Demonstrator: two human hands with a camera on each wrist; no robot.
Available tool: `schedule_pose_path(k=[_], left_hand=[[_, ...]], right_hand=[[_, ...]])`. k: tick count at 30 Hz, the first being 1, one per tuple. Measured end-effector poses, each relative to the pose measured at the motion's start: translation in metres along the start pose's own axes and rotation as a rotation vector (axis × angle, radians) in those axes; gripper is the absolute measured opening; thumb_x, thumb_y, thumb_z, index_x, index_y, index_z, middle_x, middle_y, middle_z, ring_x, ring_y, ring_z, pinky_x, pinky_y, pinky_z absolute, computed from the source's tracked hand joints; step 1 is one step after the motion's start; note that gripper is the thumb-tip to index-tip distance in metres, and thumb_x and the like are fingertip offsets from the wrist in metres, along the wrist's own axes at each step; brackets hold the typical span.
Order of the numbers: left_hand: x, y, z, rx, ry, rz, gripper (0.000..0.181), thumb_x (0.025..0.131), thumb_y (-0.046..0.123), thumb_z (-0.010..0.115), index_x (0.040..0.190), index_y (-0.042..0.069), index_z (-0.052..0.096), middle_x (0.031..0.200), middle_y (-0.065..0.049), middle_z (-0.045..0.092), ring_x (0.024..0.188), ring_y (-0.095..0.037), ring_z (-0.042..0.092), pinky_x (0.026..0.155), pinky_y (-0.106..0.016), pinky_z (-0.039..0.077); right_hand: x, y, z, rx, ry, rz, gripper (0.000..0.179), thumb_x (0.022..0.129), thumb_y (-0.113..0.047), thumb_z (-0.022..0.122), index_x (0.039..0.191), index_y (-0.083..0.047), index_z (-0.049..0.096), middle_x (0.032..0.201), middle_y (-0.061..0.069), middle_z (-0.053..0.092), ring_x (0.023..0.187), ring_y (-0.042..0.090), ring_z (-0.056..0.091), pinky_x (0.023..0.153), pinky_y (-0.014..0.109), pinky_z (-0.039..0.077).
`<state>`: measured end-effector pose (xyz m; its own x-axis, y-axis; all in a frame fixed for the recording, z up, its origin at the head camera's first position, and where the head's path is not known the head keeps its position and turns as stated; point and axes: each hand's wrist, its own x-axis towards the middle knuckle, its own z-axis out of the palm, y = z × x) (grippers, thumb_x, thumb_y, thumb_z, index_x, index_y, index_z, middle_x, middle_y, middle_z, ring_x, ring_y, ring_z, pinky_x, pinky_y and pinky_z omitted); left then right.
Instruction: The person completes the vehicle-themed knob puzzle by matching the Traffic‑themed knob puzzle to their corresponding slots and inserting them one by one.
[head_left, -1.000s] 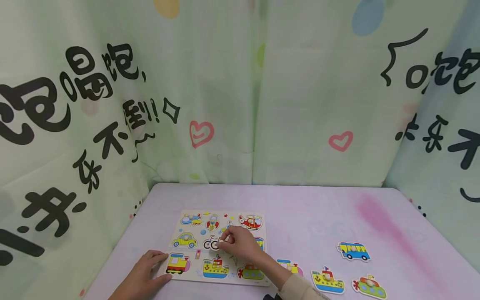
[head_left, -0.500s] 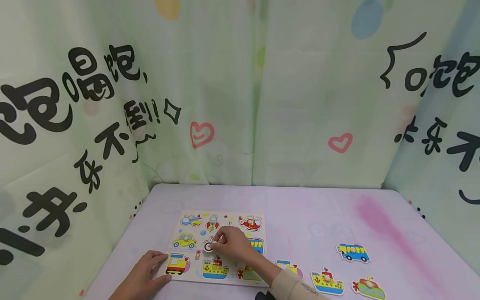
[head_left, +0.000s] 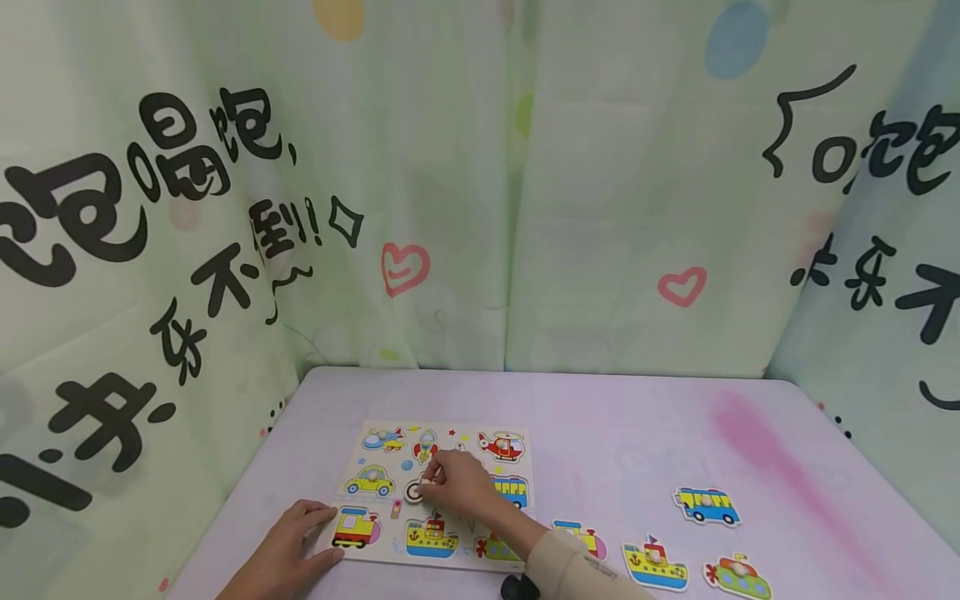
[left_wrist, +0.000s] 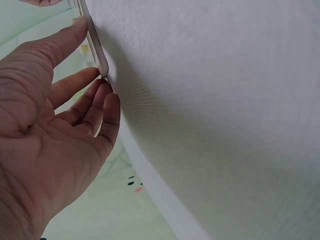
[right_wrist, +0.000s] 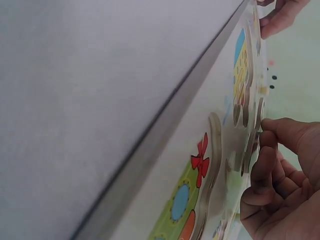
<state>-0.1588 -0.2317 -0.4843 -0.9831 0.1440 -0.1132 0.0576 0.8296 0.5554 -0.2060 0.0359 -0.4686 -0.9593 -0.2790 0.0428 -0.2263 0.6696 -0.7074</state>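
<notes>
My left hand [head_left: 295, 537] rests at the left edge of a white puzzle board [head_left: 390, 557], its fingertips touching the edge and corner in the left wrist view. Over the middle of the board, my right hand [head_left: 461, 483] pinches a bicycle puzzle piece [head_left: 412, 490] between thumb and fingers. Most of that piece is hidden by the fingers in the head view. The right wrist view shows the bicycle piece [right_wrist: 259, 115] at the fingertips, low over the board; I cannot tell whether it sits in its recess. Around it lie pictures of a car [head_left: 369, 481], ship [head_left: 431, 535] and train [head_left: 356, 527].
To the right of the board lie loose pieces on the table [head_left: 615, 433]: a bus [head_left: 707, 506], a ship [head_left: 655, 563], a submarine [head_left: 738, 577] and a train [head_left: 588, 537], partly behind the right sleeve. Printed curtains [head_left: 450, 183] stand behind the table.
My right hand has shifted slightly left with the bicycle piece, uncovering more of the bus picture on the board. My left hand has stayed at the board's edge.
</notes>
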Motion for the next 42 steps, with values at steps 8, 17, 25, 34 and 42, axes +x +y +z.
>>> schedule_pose_path(k=[8,17,25,34,42], left_hand=[[0.000,-0.001,0.000,-0.003,-0.004,-0.005,0.064,0.077,0.029,0.090,0.130,0.002,0.068,0.123,-0.004,0.059,0.115,-0.026,0.056,0.103,-0.055,0.051],[0.000,-0.001,0.000,-0.002,-0.002,0.002,0.064,0.077,0.029,0.090,0.130,0.000,0.068,0.123,-0.005,0.060,0.115,-0.026,0.056,0.104,-0.055,0.050],[0.001,-0.002,0.001,0.001,-0.008,-0.008,0.064,0.077,0.030,0.090,0.130,0.001,0.067,0.124,-0.005,0.059,0.115,-0.026,0.056,0.103,-0.055,0.051],[0.001,-0.001,-0.002,0.011,-0.001,0.009,0.063,0.078,0.030,0.089,0.129,0.001,0.067,0.123,-0.005,0.059,0.116,-0.026,0.056,0.104,-0.056,0.050],[0.001,-0.002,-0.001,0.005,-0.009,0.018,0.063,0.078,0.030,0.089,0.129,0.000,0.068,0.122,-0.006,0.060,0.116,-0.026,0.057,0.104,-0.055,0.049]], right_hand=[[0.003,-0.001,0.003,-0.004,0.003,0.027,0.015,0.090,-0.022,0.079,0.085,-0.016,0.066,0.072,-0.006,0.055,0.068,0.010,0.051,0.056,0.021,0.039],[0.004,0.001,0.004,-0.017,0.014,0.035,0.016,0.090,-0.023,0.079,0.086,-0.015,0.066,0.072,-0.005,0.054,0.070,0.011,0.050,0.056,0.023,0.039],[0.003,0.004,0.003,0.057,0.025,0.031,0.016,0.089,-0.024,0.079,0.090,-0.013,0.067,0.073,-0.003,0.055,0.067,0.012,0.050,0.054,0.023,0.039],[-0.006,0.012,-0.002,0.257,0.017,-0.003,0.017,0.093,-0.025,0.076,0.098,-0.009,0.070,0.066,-0.003,0.055,0.056,0.008,0.046,0.049,0.018,0.036],[-0.019,0.010,-0.009,0.243,0.071,-0.035,0.019,0.091,-0.023,0.078,0.096,-0.007,0.070,0.067,-0.006,0.052,0.057,0.006,0.044,0.050,0.018,0.035]])
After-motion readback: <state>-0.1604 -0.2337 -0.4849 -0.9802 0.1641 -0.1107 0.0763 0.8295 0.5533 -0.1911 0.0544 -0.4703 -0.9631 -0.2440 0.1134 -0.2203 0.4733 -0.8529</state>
